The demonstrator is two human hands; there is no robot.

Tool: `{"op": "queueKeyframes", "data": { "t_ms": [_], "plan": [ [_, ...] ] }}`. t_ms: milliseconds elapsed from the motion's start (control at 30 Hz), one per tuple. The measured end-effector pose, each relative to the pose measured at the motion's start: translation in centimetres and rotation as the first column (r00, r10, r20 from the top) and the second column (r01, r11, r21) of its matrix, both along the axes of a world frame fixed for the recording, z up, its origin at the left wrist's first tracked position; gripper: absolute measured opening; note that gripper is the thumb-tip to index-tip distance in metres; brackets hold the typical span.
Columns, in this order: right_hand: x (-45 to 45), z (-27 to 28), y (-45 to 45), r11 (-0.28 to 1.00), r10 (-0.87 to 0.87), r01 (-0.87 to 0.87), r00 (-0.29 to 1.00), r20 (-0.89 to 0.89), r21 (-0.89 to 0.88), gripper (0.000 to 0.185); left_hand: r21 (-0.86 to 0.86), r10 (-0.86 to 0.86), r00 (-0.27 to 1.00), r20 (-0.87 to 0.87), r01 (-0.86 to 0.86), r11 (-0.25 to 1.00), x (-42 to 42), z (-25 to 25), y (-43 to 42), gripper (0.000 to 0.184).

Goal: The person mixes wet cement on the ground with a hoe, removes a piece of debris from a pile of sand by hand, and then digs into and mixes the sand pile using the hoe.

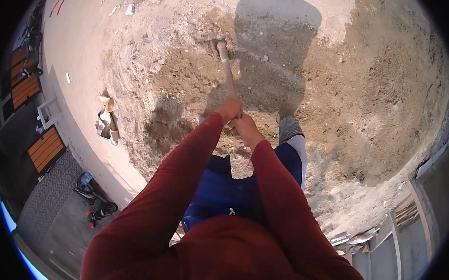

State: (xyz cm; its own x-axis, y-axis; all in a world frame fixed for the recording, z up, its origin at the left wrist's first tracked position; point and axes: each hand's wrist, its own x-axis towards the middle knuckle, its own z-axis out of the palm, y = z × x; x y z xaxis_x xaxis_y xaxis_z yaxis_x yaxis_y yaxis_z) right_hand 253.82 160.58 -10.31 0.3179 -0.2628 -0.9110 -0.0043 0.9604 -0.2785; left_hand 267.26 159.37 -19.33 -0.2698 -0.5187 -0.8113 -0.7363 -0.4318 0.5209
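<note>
A long-handled digging tool [228, 76] slants away from me over the loose soil. Its far end meets the ground in a small hollow, and I cannot make out the shape of its head there. My left hand [229, 110] is wrapped round the handle, the farther forward of the two. Just behind it and close against it, my right hand [246, 129] is closed on the near end of the handle. Both arms, in dark red sleeves, reach straight forward. Broken, damp-looking soil [187, 73] lies around the tool.
My shoe [289, 128] stands on the soil to the right of my hands. A torn paper bag [107, 122] lies to the left. Farther left are a parked motorcycle [95, 198] and orange-slatted panels [46, 150]. Concrete steps [384, 264] rise at lower right.
</note>
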Motion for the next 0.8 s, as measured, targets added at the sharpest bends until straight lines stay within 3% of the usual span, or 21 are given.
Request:
{"op": "queueKeyframes", "data": {
  "t_ms": [33,67,100,133,167,200,267,333,367,400,433,467,533,567,600,633,667,700,733,767,800],
  "plan": [
    [-1.8,-0.2,-1.0,0.998,0.049,-0.048,0.999,0.012,-0.030,0.017,0.000,0.013,1.000,0.006,-0.013,1.000,-1.2,0.4,-0.4,0.032],
    [-3.6,1.0,-2.5,0.994,0.099,-0.097,0.995,0.028,-0.050,0.015,0.072,0.282,0.950,-0.130,-0.275,0.959,-2.3,2.3,-0.7,0.030],
    [-5.9,1.7,-4.5,0.996,0.083,-0.085,0.993,0.089,0.017,0.013,0.156,0.523,0.816,-0.246,-0.499,0.852,-3.4,4.0,-2.1,0.029],
    [-8.5,2.3,-7.1,0.995,0.062,-0.073,0.987,0.148,0.071,0.012,0.136,0.522,0.817,-0.244,-0.504,0.853,-5.0,5.3,-4.4,0.029],
    [-11.2,4.3,-9.0,0.992,0.079,-0.092,0.986,0.148,0.086,0.011,0.420,0.868,0.448,-0.213,-0.760,0.495,-7.3,6.5,-6.2,0.023],
    [-14.2,6.5,-10.2,0.988,0.097,-0.113,0.985,0.143,0.109,0.011,0.641,0.999,-0.017,-0.044,-0.768,0.015,-9.7,7.1,-7.1,0.021],
    [-21.3,11.7,-9.5,0.989,0.090,-0.104,0.987,0.132,0.106,0.014,0.659,0.989,-0.145,0.007,-0.744,-0.114,-14.2,5.9,-7.8,0.026],
    [-30.3,17.5,-6.1,0.968,0.238,-0.236,0.971,-0.021,0.081,0.024,0.697,0.980,-0.196,0.034,-0.698,-0.164,-20.7,5.1,-7.2,0.023],
    [-34.9,21.1,-3.6,0.945,0.326,-0.322,0.934,-0.148,0.052,0.022,0.720,0.989,-0.138,0.045,-0.682,-0.127,-24.9,5.2,-6.2,0.022],
    [-40.4,22.9,0.8,0.958,0.286,-0.271,0.921,-0.265,0.094,0.024,0.813,0.975,-0.096,0.198,-0.540,-0.218,-29.6,7.4,-5.1,0.022],
    [-44.5,25.9,3.5,0.916,0.400,-0.379,0.826,-0.398,0.134,0.023,0.908,0.977,0.135,0.164,-0.408,-0.096,-32.9,13.1,-4.5,0.027],
    [-48.8,28.0,7.6,0.737,0.595,-0.665,0.556,-0.580,0.118,0.020,0.944,0.964,0.230,0.131,-0.326,-0.050,-36.9,15.9,-2.7,0.036],
    [-51.8,33.4,11.8,0.678,0.644,-0.645,0.288,-0.709,0.353,0.019,0.999,0.965,0.260,0.041,-0.043,-0.031,-41.1,22.1,-1.2,0.049],
    [-52.7,35.6,13.2,0.670,0.602,-0.663,0.225,-0.766,0.332,0.019,0.999,0.942,0.332,-0.044,0.034,0.034,-41.7,25.0,-1.3,0.044],
    [-53.5,37.3,15.0,0.663,0.553,-0.675,0.152,-0.819,0.323,0.019,0.985,0.938,0.315,-0.145,0.136,0.107,-41.5,26.8,-1.2,0.040],
    [-54.2,37.4,16.8,0.725,0.514,-0.606,0.159,-0.843,0.327,0.019,0.953,0.926,0.287,-0.247,0.246,0.179,-40.8,27.9,-1.6,0.035],
    [-51.6,37.2,15.1,0.749,0.490,-0.582,0.163,-0.856,0.318,0.019,0.854,0.833,0.238,-0.500,0.294,0.429,-38.9,29.0,-2.8,0.030],
    [-49.7,35.4,14.6,0.787,0.397,-0.574,0.193,-0.897,0.225,0.019,0.811,0.781,0.252,-0.572,0.313,0.494,-36.6,29.3,-4.7,0.028],
    [-48.9,31.4,15.5,0.775,0.251,-0.631,0.248,-0.936,0.041,0.017,0.671,0.643,0.201,-0.739,0.306,0.675,-33.5,29.2,-7.1,0.024],
    [-45.5,27.5,13.4,0.794,0.171,-0.601,0.360,-0.917,-0.088,0.016,0.554,0.535,0.154,-0.831,0.127,0.823,-29.5,29.9,-9.5,0.022],
    [-40.9,23.6,9.8,0.782,0.115,-0.589,0.458,-0.882,-0.204,0.018,0.492,0.475,0.195,-0.858,0.048,0.869,-25.1,30.7,-12.3,0.022]
  ]
}}
